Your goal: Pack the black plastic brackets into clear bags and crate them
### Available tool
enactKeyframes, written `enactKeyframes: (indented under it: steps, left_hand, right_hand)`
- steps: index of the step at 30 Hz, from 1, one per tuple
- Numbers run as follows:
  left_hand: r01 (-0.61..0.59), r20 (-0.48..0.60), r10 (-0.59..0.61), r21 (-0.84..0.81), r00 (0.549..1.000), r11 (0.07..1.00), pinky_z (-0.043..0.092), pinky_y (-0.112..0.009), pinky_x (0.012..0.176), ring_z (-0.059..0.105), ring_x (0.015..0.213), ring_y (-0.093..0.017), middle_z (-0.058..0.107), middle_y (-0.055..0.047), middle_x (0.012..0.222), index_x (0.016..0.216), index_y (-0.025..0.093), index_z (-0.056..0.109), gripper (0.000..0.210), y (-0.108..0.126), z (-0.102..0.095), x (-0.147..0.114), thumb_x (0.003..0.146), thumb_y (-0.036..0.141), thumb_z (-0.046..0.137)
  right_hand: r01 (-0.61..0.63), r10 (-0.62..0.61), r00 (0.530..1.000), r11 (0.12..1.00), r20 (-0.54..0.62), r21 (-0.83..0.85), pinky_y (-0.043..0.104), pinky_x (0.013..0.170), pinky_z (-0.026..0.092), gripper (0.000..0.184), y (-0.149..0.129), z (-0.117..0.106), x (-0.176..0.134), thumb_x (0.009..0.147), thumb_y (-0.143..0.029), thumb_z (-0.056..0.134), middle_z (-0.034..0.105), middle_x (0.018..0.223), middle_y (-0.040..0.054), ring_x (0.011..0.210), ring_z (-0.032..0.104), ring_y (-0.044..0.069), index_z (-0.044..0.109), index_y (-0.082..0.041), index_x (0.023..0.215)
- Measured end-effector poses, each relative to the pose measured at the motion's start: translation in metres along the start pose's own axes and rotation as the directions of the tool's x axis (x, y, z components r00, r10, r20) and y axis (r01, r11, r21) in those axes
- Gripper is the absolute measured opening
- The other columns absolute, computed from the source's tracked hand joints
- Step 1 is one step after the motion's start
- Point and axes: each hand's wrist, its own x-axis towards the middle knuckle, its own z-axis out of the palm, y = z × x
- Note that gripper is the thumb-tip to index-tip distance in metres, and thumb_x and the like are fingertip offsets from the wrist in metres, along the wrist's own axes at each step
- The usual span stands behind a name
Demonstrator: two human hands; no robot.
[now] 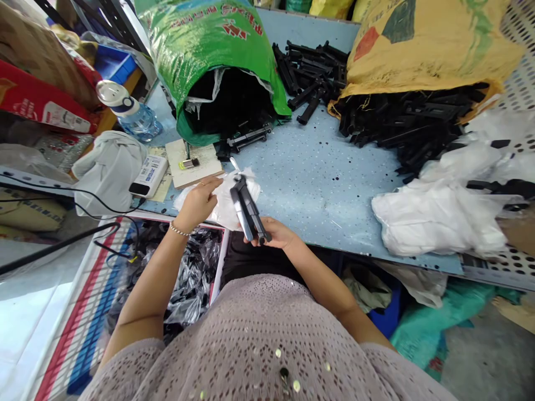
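Note:
My right hand (276, 233) is closed round the lower end of a small bundle of long, narrow black plastic parts (249, 210). The bundle stands tilted over the bench's front edge, and one part has a shiny pale face. Just left of it, my left hand (199, 203) rests over a stack of thin white plastic bags (225, 207). Its thumb and forefinger are apart, with the other fingers partly hidden. The bags lie under and behind the black parts.
A green sack (217, 42) and a yellow sack (422, 53) spill black parts onto the blue bench (309, 172). White wrapped bundles (438, 211) lie at right. A brush (190, 163), a water bottle (131, 114) and a white box (152, 174) stand left. Below is a crate (94, 312) of bagged parts.

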Motion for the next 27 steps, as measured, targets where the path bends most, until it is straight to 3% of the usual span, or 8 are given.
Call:
enactKeyframes:
  steps: [4, 9, 13, 15, 19, 22, 24, 27]
  left_hand:
    - [-0.133, 0.076, 0.146, -0.153, 0.986, 0.979, 0.047, -0.047, 0.122, 0.055, 0.144, -0.026, 0.058, -0.012, 0.153, 0.151, 0.017, 0.054, 0.061, 0.01, 0.004, -0.022, 0.092, 0.01, 0.044]
    - [-0.368, 0.087, 0.408, -0.293, 0.909, 0.883, 0.048, -0.045, 0.122, 0.049, 0.149, -0.023, 0.05, -0.012, 0.16, 0.163, 0.025, 0.035, 0.07, 0.053, 0.012, -0.067, 0.098, 0.004, 0.041]
    - [-0.423, 0.122, 0.478, -0.315, 0.87, 0.85, 0.052, -0.042, 0.119, 0.053, 0.146, -0.022, 0.051, -0.013, 0.159, 0.163, 0.025, 0.034, 0.074, 0.07, 0.028, -0.082, 0.094, -0.001, 0.042]
    - [-0.468, 0.139, 0.51, -0.253, 0.849, 0.847, 0.055, -0.044, 0.117, 0.056, 0.144, -0.024, 0.053, -0.015, 0.157, 0.162, 0.021, 0.036, 0.076, 0.075, 0.036, -0.084, 0.091, -0.003, 0.042]
    - [-0.519, 0.058, 0.523, -0.073, 0.85, 0.852, 0.062, -0.048, 0.105, 0.067, 0.129, -0.027, 0.065, -0.017, 0.143, 0.156, 0.019, 0.045, 0.062, 0.088, 0.025, -0.096, 0.096, 0.006, 0.05]
    - [-0.415, 0.088, 0.426, -0.121, 0.9, 0.902, 0.061, -0.042, 0.103, 0.072, 0.118, -0.024, 0.073, -0.01, 0.133, 0.147, 0.026, 0.056, 0.048, 0.086, -0.011, -0.12, 0.1, 0.017, 0.053]
    - [-0.198, 0.316, 0.233, -0.138, 0.92, 0.97, 0.06, -0.038, 0.101, 0.074, 0.113, -0.024, 0.075, -0.007, 0.127, 0.137, 0.032, 0.066, 0.039, 0.071, -0.032, -0.141, 0.1, 0.025, 0.055]
    - [0.138, 0.645, -0.153, 0.074, 0.748, 0.988, 0.061, -0.036, 0.082, 0.077, 0.091, -0.026, 0.08, -0.005, 0.1, 0.104, 0.03, 0.078, 0.018, 0.032, -0.034, -0.166, 0.09, 0.031, 0.066]
  right_hand:
    - [-0.162, 0.163, 0.987, 0.98, -0.002, 0.116, 0.015, 0.045, 0.044, 0.023, 0.011, 0.0, -0.001, 0.093, -0.031, 0.063, 0.073, 0.083, 0.0077, 0.059, 0.058, 0.01, 0.07, -0.012, 0.103]
    - [-0.021, -0.027, 0.97, 0.981, -0.241, -0.193, 0.022, 0.054, 0.049, 0.024, 0.009, 0.016, 0.0, 0.097, -0.038, 0.058, 0.067, 0.074, 0.0028, 0.059, 0.056, 0.013, 0.068, -0.017, 0.098]
    - [-0.013, -0.39, 0.855, 0.642, -0.342, -0.767, 0.03, 0.072, 0.054, 0.009, 0.009, 0.031, -0.022, 0.093, -0.027, 0.064, 0.069, 0.078, 0.0023, 0.071, 0.063, 0.017, 0.068, -0.019, 0.094]
    - [-0.06, -0.514, 0.789, 0.479, -0.336, -0.876, 0.034, 0.083, 0.055, 0.009, 0.011, 0.034, -0.031, 0.091, -0.019, 0.06, 0.071, 0.083, 0.0037, 0.082, 0.067, 0.02, 0.068, -0.02, 0.095]
    - [0.092, -0.387, 0.891, 0.667, -0.239, -0.739, 0.039, 0.099, 0.055, 0.024, 0.014, 0.041, -0.042, 0.091, -0.022, 0.064, 0.075, 0.105, 0.0065, 0.103, 0.071, 0.022, 0.068, -0.019, 0.115]
    - [0.141, -0.149, 0.989, 0.862, 0.022, -0.486, 0.04, 0.096, 0.058, 0.038, 0.009, 0.045, -0.053, 0.092, -0.033, 0.07, 0.076, 0.115, 0.0074, 0.103, 0.074, 0.021, 0.067, -0.02, 0.127]
    - [0.11, -0.084, 0.993, 0.892, 0.077, -0.438, 0.04, 0.094, 0.06, 0.044, 0.001, 0.042, -0.06, 0.093, -0.037, 0.07, 0.076, 0.12, 0.0087, 0.101, 0.075, 0.02, 0.066, -0.021, 0.133]
    - [0.112, -0.236, 0.958, 0.827, -0.161, -0.551, 0.042, 0.096, 0.059, 0.04, -0.014, 0.02, -0.068, 0.094, -0.037, 0.069, 0.077, 0.12, 0.0099, 0.099, 0.076, 0.02, 0.068, -0.022, 0.132]
